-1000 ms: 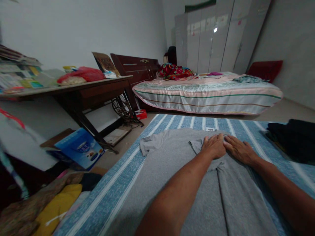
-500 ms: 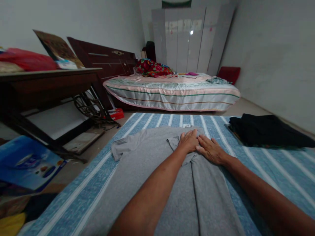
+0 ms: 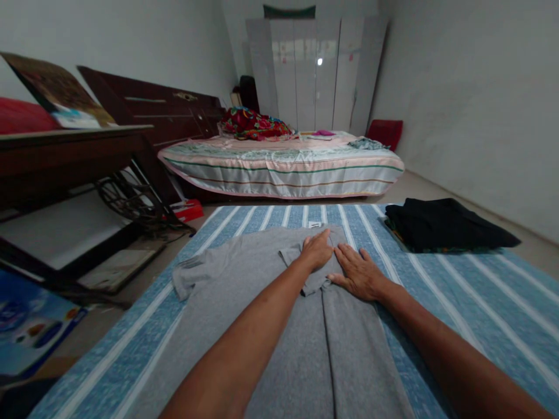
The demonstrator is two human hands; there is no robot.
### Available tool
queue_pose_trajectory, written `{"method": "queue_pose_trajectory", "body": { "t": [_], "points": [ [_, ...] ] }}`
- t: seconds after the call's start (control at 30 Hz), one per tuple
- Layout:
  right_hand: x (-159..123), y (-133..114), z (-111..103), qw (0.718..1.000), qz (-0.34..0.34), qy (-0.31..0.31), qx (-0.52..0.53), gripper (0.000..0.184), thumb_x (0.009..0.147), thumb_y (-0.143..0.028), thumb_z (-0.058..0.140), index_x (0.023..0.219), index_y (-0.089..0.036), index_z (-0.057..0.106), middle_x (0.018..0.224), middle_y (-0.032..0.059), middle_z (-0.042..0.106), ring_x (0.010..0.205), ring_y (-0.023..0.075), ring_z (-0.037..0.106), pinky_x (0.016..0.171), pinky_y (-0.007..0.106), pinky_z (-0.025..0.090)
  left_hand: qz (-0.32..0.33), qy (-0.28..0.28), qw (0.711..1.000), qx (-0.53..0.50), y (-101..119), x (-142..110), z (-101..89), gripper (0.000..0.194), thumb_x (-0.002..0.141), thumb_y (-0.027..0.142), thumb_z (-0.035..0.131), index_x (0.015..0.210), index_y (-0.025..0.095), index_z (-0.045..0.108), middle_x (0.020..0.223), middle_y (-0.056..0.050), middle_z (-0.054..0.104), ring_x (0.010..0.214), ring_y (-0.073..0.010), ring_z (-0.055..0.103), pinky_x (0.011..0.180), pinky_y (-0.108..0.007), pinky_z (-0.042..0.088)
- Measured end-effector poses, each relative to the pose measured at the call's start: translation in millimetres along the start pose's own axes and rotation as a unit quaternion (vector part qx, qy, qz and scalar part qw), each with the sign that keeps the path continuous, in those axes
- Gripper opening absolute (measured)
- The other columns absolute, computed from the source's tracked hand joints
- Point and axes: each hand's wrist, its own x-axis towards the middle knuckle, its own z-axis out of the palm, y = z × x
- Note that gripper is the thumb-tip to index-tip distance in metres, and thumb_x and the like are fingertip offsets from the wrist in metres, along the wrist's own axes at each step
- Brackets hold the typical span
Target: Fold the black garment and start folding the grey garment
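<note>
A grey T-shirt [image 3: 244, 291] lies spread on a blue-and-white striped bed surface [image 3: 437, 302], its right side folded inward over the body. My left hand [image 3: 318, 250] rests on the folded part near the collar, index finger stretched out toward the far edge. Just to its right, my right hand [image 3: 358, 272] lies flat on the shirt's folded right edge, fingers and thumb spread. The shirt's left sleeve end reaches out to the left. A small white label shows at the collar. Neither hand grasps anything that I can see.
Folded black clothing [image 3: 449, 224] is stacked on the right. Beyond stands another bed [image 3: 283, 169] with a red floral blanket [image 3: 257, 123]. On the left are a treadle sewing table [image 3: 74, 139] and a blue box [image 3: 35, 326]. A grey wardrobe [image 3: 305, 75] stands behind.
The view has turned slightly right, so everything sits further left. My right hand has spread its thumb and slid a little nearer along the fold; my left hand remains by the collar.
</note>
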Motion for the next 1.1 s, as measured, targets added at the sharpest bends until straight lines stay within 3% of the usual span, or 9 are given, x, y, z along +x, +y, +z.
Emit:
{"method": "queue_pose_trajectory", "body": {
  "t": [0.13,0.2,0.3,0.43,0.63,0.73,0.83,0.97,1.1],
  "points": [
    [1,1,1,1.0,-0.006,0.011,0.012,0.084,0.087,-0.068,0.014,0.144,-0.007,0.024,0.15,0.0203,0.018,0.139,0.0312,0.015,0.108,0.055,0.013,0.005,0.066,0.998,0.013,-11,-6,-31.6,0.052,0.082,0.022,0.045,0.134,0.016,0.041,0.136,-0.006,0.05,0.124,-0.0148,0.046,0.103,-0.022,0.033],
    [1,2,2,1.0,-0.008,0.013,0.017,0.086,0.086,-0.07,0.014,0.144,-0.007,0.025,0.15,0.0208,0.019,0.138,0.032,0.015,0.108,0.055,0.013,-0.03,0.08,0.994,0.069,-20,-15,-49.3,0.045,0.082,0.023,0.046,0.125,0.017,0.051,0.127,-0.007,0.057,0.118,-0.0184,0.052,0.1,-0.024,0.037],
    [2,1,2,1.0,-0.008,0.01,0.024,0.091,0.083,-0.073,0.014,0.144,-0.007,0.025,0.15,0.0215,0.02,0.138,0.0332,0.016,0.107,0.056,0.013,-0.117,0.053,0.98,0.155,-33,-34,-67.2,0.032,0.081,0.033,0.048,0.105,0.018,0.064,0.11,-0.009,0.067,0.106,-0.0245,0.059,0.09,-0.03,0.044],
    [2,-1,0,1.0,-0.007,0.007,0.028,0.093,0.083,-0.074,0.014,0.144,-0.005,0.025,0.15,0.0215,0.019,0.138,0.0332,0.015,0.107,0.057,0.013,-0.202,0.012,0.965,0.168,-41,-54,-72.3,0.04,0.077,0.047,0.052,0.101,0.018,0.065,0.107,-0.012,0.067,0.102,-0.026,0.061,0.08,-0.03,0.047],
    [1,-3,-4,0.999,-0.003,0.006,0.033,0.091,0.083,-0.073,0.015,0.144,-0.006,0.025,0.15,0.0212,0.019,0.138,0.0329,0.014,0.107,0.056,0.014,-0.259,-0.02,0.952,0.159,-34,-59,-70.7,0.032,0.072,0.038,0.058,0.096,0.018,0.066,0.105,-0.012,0.067,0.098,-0.0279,0.062,0.074,-0.031,0.047],
    [0,-3,-6,0.999,-0.003,0.004,0.037,0.09,0.084,-0.072,0.016,0.144,-0.006,0.025,0.15,0.0211,0.02,0.139,0.0327,0.014,0.108,0.056,0.014,-0.205,0.03,0.956,0.21,-22,-72,-69.9,0.029,0.077,0.032,0.054,0.1,0.017,0.063,0.106,-0.012,0.064,0.102,-0.0276,0.057,0.079,-0.033,0.046],
    [-1,-3,-7,0.999,-0.001,0.0,0.037,0.089,0.084,-0.071,0.014,0.144,-0.005,0.024,0.15,0.0211,0.019,0.139,0.0326,0.014,0.107,0.056,0.014,-0.068,0.07,0.971,0.219,-3,-98,-67.7,0.027,0.08,0.033,0.053,0.101,0.019,0.061,0.104,-0.009,0.061,0.104,-0.0252,0.052,0.085,-0.033,0.044],
    [0,-3,-7,0.999,-0.001,-0.004,0.032,0.089,0.085,-0.069,0.013,0.144,-0.004,0.023,0.15,0.0216,0.019,0.139,0.032,0.013,0.108,0.055,0.013,0.051,-0.002,0.988,0.149,19,-126,-61.0,0.029,0.074,0.039,0.061,0.095,0.019,0.061,0.097,-0.005,0.06,0.097,-0.0226,0.052,0.086,-0.032,0.042],
    [1,-3,-4,1.0,0.0,-0.001,0.028,0.09,0.085,-0.07,0.013,0.144,-0.004,0.024,0.15,0.0211,0.018,0.139,0.0319,0.013,0.108,0.055,0.012,0.073,-0.019,0.982,0.172,21,-131,-51.6,0.01,0.077,0.026,0.056,0.082,0.017,0.059,0.089,-0.006,0.058,0.089,-0.0217,0.051,0.081,-0.032,0.042]
  ]
}}
